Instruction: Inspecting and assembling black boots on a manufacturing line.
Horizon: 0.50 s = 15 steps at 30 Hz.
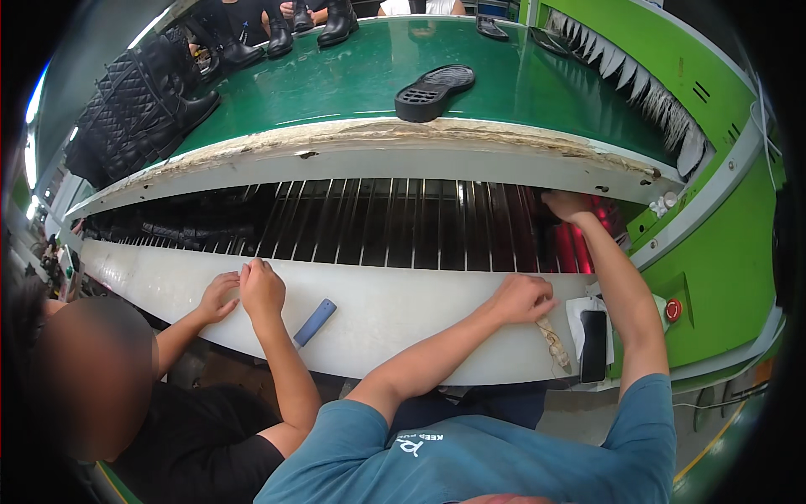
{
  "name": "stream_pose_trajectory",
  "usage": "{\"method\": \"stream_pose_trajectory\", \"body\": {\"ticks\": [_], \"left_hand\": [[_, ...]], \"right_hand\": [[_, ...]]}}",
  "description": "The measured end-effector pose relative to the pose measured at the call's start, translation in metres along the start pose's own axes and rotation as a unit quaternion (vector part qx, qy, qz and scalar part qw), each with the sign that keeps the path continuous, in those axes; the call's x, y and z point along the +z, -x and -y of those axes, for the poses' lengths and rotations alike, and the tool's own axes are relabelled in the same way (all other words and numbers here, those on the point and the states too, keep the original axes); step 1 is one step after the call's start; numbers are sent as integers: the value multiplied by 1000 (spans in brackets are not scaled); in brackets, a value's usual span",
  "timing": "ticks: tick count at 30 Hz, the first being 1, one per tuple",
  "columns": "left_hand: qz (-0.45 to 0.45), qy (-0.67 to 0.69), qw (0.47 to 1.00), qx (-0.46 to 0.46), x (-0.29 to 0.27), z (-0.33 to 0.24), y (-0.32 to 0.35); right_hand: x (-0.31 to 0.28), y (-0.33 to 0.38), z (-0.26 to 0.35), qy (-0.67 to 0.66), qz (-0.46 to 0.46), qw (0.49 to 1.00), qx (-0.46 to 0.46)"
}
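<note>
On the white ledge lies my left hand [522, 298], its fingers curled in and their tips turned from view. Beside those fingers is a crumpled tan strip [552, 344]. My right hand [567, 204] reaches under the green tabletop, above the bars of the roller conveyor [411, 227]. A dark shape sits right below it in the shadow, too dim to name; the right fingertips are partly hidden there. Farther left, a black boot [197, 228] lies on the same rollers.
A co-worker's hands [262, 290] hover over the white ledge [403, 323] near a blue-handled tool [316, 323]. A phone [594, 344] lies on white paper. Above, the green tabletop [336, 92] bears a black shoe sole [437, 92] and black boots [143, 109]. A red button [672, 311] is right.
</note>
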<state>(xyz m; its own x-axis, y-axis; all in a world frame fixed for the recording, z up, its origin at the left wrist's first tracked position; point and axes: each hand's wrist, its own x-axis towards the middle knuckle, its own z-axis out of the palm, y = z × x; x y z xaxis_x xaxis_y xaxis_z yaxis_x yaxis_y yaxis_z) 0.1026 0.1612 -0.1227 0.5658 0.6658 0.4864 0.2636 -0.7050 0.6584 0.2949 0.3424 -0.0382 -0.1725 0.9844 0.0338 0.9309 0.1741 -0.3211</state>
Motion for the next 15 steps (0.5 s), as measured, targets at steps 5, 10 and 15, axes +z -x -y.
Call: {"method": "stream_pose_trajectory", "body": {"ticks": [5,10,15], "left_hand": [[23,9,996,80,10,-11,6],[57,-11,996,62,12,-14,12],[92,25,995,-7,10,-15,9]], "right_hand": [[17,31,56,-226,-84,970,-34],[-27,94,180,-356,138,912,-150],[-34,116,215,-408,137,886,-174]]}}
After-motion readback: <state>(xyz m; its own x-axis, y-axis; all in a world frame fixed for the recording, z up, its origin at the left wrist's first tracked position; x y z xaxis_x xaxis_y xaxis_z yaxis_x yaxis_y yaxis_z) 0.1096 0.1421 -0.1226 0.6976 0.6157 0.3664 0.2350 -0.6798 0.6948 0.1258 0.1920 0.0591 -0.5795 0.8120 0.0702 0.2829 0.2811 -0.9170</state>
